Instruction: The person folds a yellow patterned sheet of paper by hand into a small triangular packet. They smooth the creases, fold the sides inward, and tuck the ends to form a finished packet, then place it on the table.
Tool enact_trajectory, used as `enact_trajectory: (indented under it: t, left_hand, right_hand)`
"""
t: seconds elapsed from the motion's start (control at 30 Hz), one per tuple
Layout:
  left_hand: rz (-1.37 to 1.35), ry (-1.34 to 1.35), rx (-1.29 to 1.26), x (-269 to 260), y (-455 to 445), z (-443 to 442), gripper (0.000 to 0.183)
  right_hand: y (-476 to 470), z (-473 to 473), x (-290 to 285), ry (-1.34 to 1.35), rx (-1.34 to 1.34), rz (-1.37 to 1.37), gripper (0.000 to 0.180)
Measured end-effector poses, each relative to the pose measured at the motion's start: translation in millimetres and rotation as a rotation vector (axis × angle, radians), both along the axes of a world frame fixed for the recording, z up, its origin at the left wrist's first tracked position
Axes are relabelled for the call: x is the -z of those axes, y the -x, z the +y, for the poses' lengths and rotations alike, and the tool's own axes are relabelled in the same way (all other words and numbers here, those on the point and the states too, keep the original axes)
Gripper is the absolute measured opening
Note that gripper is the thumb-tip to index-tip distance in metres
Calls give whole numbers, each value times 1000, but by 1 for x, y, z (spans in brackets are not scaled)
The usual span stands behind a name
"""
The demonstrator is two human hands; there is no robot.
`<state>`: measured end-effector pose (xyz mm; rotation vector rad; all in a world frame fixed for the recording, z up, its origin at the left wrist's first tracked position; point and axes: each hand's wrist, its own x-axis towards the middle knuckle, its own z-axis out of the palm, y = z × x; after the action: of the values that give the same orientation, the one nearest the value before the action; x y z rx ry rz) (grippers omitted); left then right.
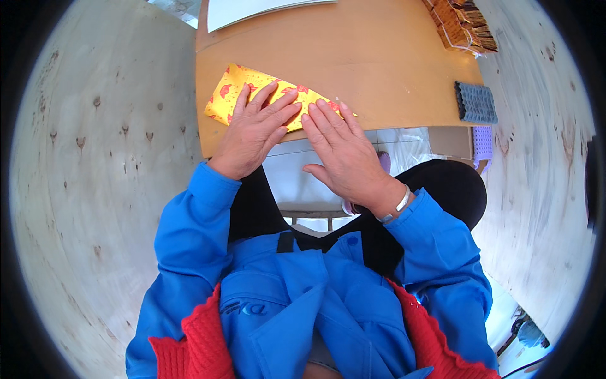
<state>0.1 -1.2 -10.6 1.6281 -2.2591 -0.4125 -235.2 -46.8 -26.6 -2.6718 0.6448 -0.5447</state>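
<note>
A folded sheet of shiny yellow paper with red printed figures [222, 97] lies near the front edge of the wooden table [378, 71]. Its right end narrows to a point. My left hand [258, 125] rests palm down on its middle, fingers spread, and hides part of the print. Close beside it, my right hand [343, 151] has its fingertips on the narrow right part, with the thumb held apart beyond the table edge. Neither hand grips anything. A silver bangle [403, 199] circles my right wrist.
A white board or sheet [255, 10] lies at the table's back left. Tied bundles of folded orange-gold paper [461, 28] stand at the back right. A grey textured pad [476, 103] sits at the right edge, above a purple perforated basket [482, 144]. Plywood panels [109, 142] flank both sides.
</note>
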Motion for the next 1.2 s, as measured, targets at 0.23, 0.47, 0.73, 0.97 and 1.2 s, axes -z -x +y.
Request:
enact_trajectory:
  t: [0.23,0.47,0.73,0.97,1.2]
  left_hand:
    - [3,37,5,4,-1,0,42]
    - [-6,58,8,8,-2,1,44]
    - [15,60,11,7,-3,1,40]
    - [4,81,9,8,-2,1,40]
    - [-3,86,2,9,-1,1,40]
  right_hand:
    - [0,0,-3,-4,3,26,88]
    - [-1,-1,-3,11,-9,61,90]
    - [0,-3,-4,-8,-22,42,89]
    - [0,-4,-5,-13,-25,59,90]
    - [0,-4,-6,-7,-24,74,88]
